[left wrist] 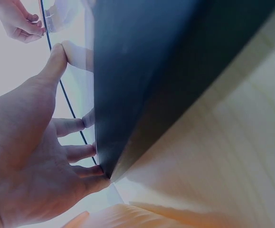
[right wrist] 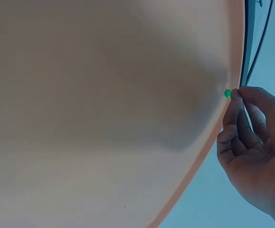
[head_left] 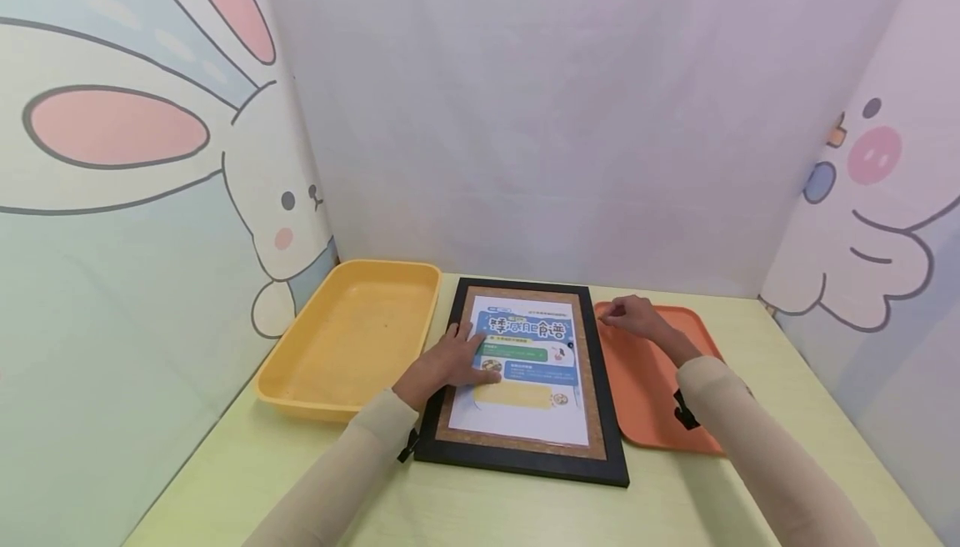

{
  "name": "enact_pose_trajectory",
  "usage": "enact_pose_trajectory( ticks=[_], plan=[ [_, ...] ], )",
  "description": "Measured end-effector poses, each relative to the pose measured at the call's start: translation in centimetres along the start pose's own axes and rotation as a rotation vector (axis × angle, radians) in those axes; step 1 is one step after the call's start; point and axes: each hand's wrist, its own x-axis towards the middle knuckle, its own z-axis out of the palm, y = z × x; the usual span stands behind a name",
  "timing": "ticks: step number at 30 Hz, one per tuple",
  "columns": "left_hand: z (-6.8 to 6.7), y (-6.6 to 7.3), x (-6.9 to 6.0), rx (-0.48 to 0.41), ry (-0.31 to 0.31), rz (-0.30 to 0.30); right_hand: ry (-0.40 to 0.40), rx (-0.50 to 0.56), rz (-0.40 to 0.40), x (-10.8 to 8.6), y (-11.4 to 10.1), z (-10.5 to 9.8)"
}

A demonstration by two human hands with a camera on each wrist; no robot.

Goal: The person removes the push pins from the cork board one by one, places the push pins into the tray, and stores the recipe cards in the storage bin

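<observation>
A black-framed cork board (head_left: 525, 459) lies flat on the table, with a printed poster (head_left: 525, 430) over its cork. My left hand (head_left: 456, 357) rests with spread fingers on the poster's left side; in the left wrist view this hand (left wrist: 37, 147) spans the frame edge. A small dark dot (head_left: 570, 345), perhaps a pin head, shows near the poster's right edge. At the orange tray's upper left corner, my right hand (head_left: 637, 316) pinches a small green push pin (right wrist: 227, 93). Only its rounded green head is visible beside the fingertips; the rest is hidden.
The orange tray (head_left: 645, 380) sits against the board's right side. A deeper yellow tray (head_left: 337, 347) stands to the left of the board. White cloth (head_left: 540, 113) hangs behind the table (head_left: 450, 505), and printed cartoon panels flank both sides.
</observation>
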Motion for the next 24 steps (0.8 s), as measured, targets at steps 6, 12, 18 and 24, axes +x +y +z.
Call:
enact_pose_trajectory(
  ticks=[6,12,18,24],
  plan=[
    [-0.1,0.0,0.1,-0.014,0.000,0.000,-0.012,0.022,0.023,0.2,0.7,0.3],
    [0.1,-0.1,0.3,0.018,0.015,0.011,-0.018,0.003,0.022,0.5,1.0,0.6],
    [0.1,-0.1,0.3,0.012,0.015,0.002,-0.014,-0.003,0.021,0.5,0.8,0.6],
    [0.1,-0.1,0.3,0.002,0.015,0.007,-0.015,0.005,0.061,0.4,1.1,1.0]
  ],
)
